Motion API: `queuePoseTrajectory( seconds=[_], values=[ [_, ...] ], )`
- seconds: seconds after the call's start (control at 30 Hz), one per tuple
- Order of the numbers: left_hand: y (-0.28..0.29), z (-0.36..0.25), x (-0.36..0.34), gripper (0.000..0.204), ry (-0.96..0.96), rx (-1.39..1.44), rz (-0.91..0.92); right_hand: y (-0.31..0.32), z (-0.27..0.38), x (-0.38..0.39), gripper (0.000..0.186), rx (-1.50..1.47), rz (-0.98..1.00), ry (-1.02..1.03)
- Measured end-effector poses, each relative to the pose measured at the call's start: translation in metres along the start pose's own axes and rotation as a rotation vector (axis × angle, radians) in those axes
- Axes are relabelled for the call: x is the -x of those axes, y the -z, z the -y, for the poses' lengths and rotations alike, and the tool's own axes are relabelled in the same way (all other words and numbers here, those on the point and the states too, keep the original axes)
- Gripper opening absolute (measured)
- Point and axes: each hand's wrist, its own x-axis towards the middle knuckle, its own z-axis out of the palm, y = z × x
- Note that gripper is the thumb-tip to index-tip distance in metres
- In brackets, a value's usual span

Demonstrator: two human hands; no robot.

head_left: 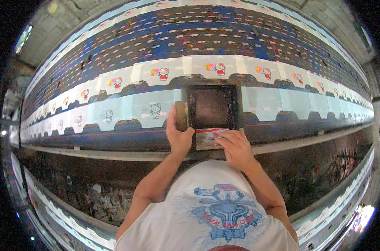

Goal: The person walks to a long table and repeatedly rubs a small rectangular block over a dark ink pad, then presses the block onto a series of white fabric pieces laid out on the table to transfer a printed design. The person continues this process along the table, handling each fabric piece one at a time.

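Note:
A dark screen-printing frame (211, 107) lies across the row of pale fabric pieces (261, 102) in front of me. My left hand (178, 136) is closed on the tan block (181, 115) at its left side, thumb near the frame's corner. My right hand (236, 146) is at the frame's lower section, fingers bent over a pale strip (204, 140) streaked with red; what they hold, if anything, is hidden. Left of the frame, pale pieces carry grey outline prints of a cartoon cat (151, 110). The row behind carries coloured prints of it in red and yellow (160, 74).
The long table (177, 37) curves away to both sides, its dark, paint-spotted surface bordered by further rows of fabric pieces. A pale rail (282, 145) runs along its near edge above a dark, littered floor (102, 201). More fabric rows (323, 217) show at the lower sides.

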Motion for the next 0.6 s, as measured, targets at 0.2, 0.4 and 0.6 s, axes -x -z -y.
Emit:
queuePoseTrajectory(
  seconds=[0.2, 0.4, 0.6],
  values=[
    [-0.016, -0.010, 0.004, 0.102, 0.116, 0.093, 0.017, 0.014, -0.012, -0.011, 0.036, 0.078, 0.134, 0.116],
    [-0.010, -0.014, -0.002, 0.105, 0.175, 0.025, 0.006, 0.034, -0.020, -0.035, 0.044, 0.067, 0.298, 0.142],
    [-0.013, -0.012, -0.003, 0.108, 0.164, 0.106, -0.014, 0.041, -0.064, -0.094, 0.041, -0.077, 0.563, 0.046]
  ],
)
